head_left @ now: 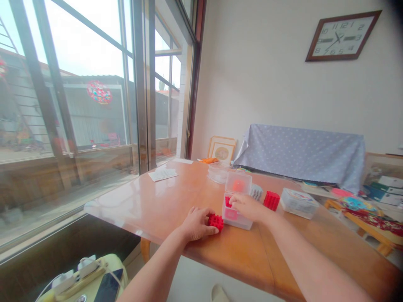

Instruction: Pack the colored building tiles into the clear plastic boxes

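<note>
My left hand (199,224) is closed around a red lattice-like plastic block (216,223) at the near side of the table. To its right is a clear plastic box (242,222) with its lid (238,183) tipped up, holding red pieces (231,214). My right hand (244,205) reaches over the box's rim, with bent fingers closed on a red block (228,201) inside; the fingertips are partly hidden. Beyond that wrist stand another red lattice block (271,201) and a grey ridged block (256,192).
The wooden table (176,201) carries a second clear box (299,203) at right, a clear container (217,173) behind, and a paper sheet (163,174). A window runs along the left. Below left, a stool (116,266) bears a phone (108,287) and plugged chargers (86,266).
</note>
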Demonstrator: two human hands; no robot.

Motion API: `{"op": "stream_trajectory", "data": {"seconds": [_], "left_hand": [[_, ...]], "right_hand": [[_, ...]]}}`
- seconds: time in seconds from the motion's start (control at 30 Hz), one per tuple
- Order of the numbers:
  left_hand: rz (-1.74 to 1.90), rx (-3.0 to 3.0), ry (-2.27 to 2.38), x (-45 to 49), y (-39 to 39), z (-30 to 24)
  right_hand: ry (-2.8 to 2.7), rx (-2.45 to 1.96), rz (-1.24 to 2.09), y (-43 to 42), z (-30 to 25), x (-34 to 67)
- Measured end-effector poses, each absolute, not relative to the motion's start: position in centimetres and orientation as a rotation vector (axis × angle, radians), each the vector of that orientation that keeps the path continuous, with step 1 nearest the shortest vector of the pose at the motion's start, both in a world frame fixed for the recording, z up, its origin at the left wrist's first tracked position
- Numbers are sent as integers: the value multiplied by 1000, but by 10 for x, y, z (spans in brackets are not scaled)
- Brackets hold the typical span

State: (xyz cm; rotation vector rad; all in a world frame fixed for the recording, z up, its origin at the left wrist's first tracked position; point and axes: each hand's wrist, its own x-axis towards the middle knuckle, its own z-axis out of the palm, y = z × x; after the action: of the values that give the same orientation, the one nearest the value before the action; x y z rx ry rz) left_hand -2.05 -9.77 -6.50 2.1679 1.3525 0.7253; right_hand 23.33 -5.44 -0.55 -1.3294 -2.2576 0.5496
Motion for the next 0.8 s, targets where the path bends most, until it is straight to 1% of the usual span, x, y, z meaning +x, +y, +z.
{"op": "stream_trajectory", "data": {"seconds": [0.27, 0.43, 0.57, 0.8], "left_hand": [[732, 2184, 1354, -21, -98, -65], [719, 2201, 1363, -20, -98, -65], [740, 2177, 1334, -21, -98, -66], [775, 2084, 1264, -22, -98, -68]], "right_hand": [[-2122, -1394, 524, -62, -1, 227], [-2009, -1425, 317, -79, 5, 218], [-2116, -1399, 255, -103, -1, 199], [-2235, -1738, 70, -125, -23, 170]]}}
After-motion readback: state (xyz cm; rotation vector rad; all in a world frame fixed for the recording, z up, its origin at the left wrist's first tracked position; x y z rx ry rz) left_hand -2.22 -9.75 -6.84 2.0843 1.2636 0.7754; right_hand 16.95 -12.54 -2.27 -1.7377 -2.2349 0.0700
